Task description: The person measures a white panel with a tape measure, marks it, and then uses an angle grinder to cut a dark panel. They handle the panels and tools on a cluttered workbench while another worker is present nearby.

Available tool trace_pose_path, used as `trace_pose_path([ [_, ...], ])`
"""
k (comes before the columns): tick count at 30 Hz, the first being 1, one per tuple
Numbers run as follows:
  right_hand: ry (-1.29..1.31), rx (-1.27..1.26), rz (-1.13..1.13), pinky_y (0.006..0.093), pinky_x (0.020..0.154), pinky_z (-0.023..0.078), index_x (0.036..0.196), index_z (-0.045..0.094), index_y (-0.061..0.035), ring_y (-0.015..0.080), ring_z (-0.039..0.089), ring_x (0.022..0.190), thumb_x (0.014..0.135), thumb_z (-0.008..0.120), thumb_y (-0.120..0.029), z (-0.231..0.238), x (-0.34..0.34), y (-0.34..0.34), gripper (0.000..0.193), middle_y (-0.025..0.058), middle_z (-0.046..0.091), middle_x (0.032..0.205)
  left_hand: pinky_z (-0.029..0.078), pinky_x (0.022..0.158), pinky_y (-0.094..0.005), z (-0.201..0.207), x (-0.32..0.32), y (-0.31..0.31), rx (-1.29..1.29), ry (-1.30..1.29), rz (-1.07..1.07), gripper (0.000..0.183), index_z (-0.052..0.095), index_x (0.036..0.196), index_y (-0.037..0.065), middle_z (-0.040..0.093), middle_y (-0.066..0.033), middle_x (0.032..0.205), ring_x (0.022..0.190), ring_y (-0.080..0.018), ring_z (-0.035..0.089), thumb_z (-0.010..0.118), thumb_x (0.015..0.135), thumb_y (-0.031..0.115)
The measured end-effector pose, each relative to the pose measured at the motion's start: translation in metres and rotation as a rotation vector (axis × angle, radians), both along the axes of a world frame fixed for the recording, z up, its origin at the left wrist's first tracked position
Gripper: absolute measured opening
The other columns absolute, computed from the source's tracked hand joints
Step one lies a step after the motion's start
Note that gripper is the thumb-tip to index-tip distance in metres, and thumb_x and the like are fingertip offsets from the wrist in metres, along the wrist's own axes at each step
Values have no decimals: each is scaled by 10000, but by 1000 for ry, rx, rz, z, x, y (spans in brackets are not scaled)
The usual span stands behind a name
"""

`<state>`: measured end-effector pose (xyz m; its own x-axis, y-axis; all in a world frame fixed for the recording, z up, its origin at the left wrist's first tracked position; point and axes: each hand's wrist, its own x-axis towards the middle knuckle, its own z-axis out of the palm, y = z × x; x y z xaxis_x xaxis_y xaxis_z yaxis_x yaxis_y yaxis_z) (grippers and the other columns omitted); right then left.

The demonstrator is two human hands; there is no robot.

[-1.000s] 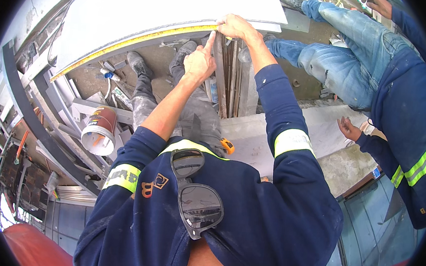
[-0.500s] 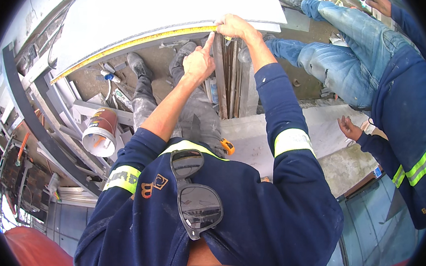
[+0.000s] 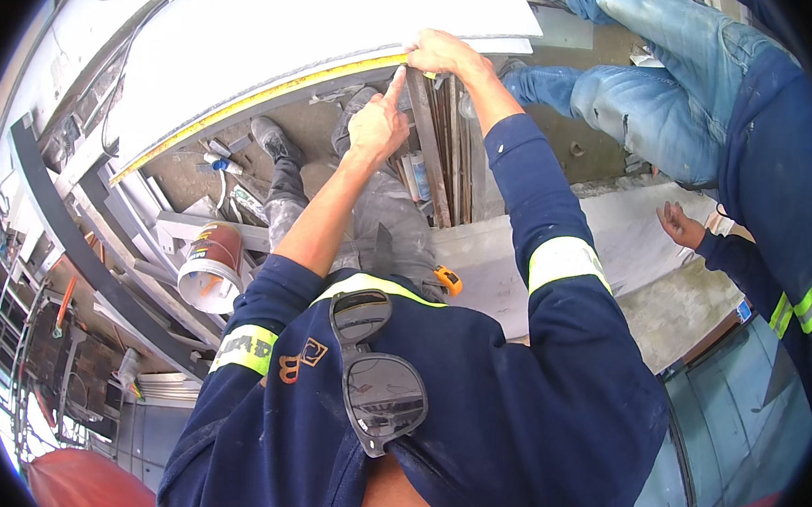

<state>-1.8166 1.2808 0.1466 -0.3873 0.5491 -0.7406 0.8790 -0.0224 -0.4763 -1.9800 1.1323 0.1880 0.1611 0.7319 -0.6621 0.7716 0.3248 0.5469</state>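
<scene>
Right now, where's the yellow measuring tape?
In the head view, upper left, the yellow measuring tape runs along the near edge of the white board to the right hand.

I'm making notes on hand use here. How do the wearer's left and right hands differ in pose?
The left hand points with index finger extended; the right hand curls over the yellow tape. The left hand sits lower in the picture, the right hand higher, by the white panel. Both are bare.

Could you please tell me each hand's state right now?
Left hand: pointing; cannot tell whether it holds anything.
Right hand: closed on the yellow measuring tape.
</scene>
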Motion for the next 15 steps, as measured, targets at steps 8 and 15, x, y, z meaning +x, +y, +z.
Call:
trace_pose_path([
  [8,-126,-115,48,479,1031,548,1263,790,-158,359,713,1192,861,651,-226,-7,-6,10,431,181,764,1250,586,952,-525,-39,-72,-60,-19,74,-160,506,636,1379,66,716,-273,1194,1086,-437,725,662,905,239],
  [15,-93,-76,23,474,1034,545,1298,773,-179,346,706,1207,868,642,-235,-7,1,4,453,169,755,1282,581,966,-529,-50,-112,-127,-114,80,-170,504,628,1367,42,716,-282,1199,1096,-447,718,652,910,253],
])
